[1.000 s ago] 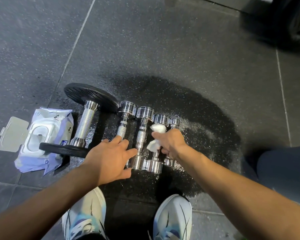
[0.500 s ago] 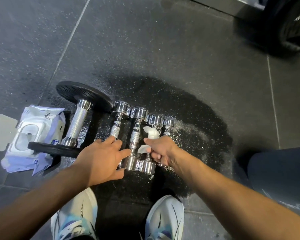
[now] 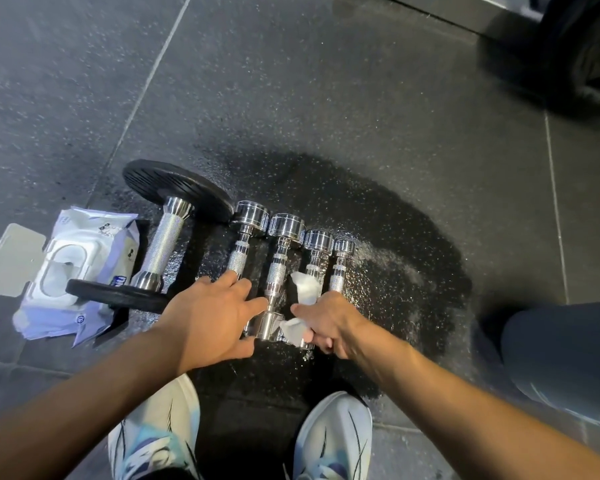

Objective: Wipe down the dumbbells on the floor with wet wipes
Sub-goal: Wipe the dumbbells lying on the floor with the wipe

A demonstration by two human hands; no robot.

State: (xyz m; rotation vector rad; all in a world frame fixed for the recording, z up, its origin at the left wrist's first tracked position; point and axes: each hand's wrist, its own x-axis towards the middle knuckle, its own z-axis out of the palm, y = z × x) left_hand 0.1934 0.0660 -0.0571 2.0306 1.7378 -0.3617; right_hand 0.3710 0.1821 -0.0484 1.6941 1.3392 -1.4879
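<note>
- The floor is dark speckled rubber laid in large tiles with pale seams, and a darker wet patch spreads under and to the right of the weights.
- A big black wheel-like shape sits blurred in the top right corner; what it is cannot be told.
- A dark trouser leg fills the right edge, and two white and blue shoes stand at the bottom.
- The plate dumbbell, with a black disc at each end and a knurled chrome handle, lies at the left end of the row.
- An open pack of wet wipes, lilac and white with its lid flipped out to the left, lies just beside that dumbbell's near disc.
- Four small chrome dumbbells lie side by side, touching or nearly so, to the right of the plate dumbbell, shrinking in size toward the right.
- The left hand lies flat and spread over the near end of the first chrome dumbbell, fingers reaching toward the second.
- The right hand is closed around the near end of the third chrome dumbbell with a crumpled white wipe pressed between palm and metal.
- The wipe pokes out above and to the left of the fist.
</note>
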